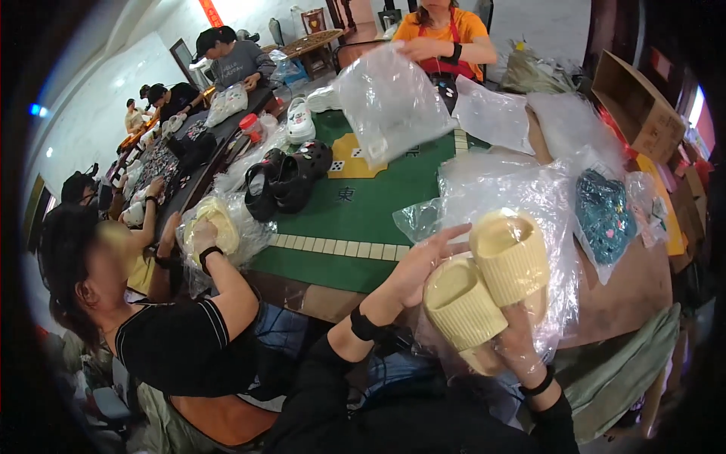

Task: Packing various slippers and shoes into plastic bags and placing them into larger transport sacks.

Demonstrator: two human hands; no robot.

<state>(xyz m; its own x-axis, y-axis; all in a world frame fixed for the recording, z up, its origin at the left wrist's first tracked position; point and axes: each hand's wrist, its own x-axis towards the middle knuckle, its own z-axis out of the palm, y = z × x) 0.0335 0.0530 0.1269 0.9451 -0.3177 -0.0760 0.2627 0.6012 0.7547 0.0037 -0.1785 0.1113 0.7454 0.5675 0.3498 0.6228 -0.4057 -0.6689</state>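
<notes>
A pair of pale yellow slide sandals, one [463, 304] at left and the other [511, 261] at right, is held up before me with ribbed straps facing up. Shiny clear plastic shows over and around them; whether they are fully inside a bag I cannot tell. My right hand [520, 340] grips the pair from below at the near end, its fingers partly hidden by the sandals. My left hand [422, 261] is beside the left sandal, fingers stretched out and holding nothing. A pile of clear plastic bags [484, 181] lies beyond the sandals.
At left, a co-worker's hand [203, 234] is in a bagged yellow sandal [227, 231]. Black clogs [291, 180] and white clogs [300, 121] stand on the green mat [355, 242]. A bagged teal clog [605, 216] lies right; across, a person [446, 38] handles a bag [389, 98].
</notes>
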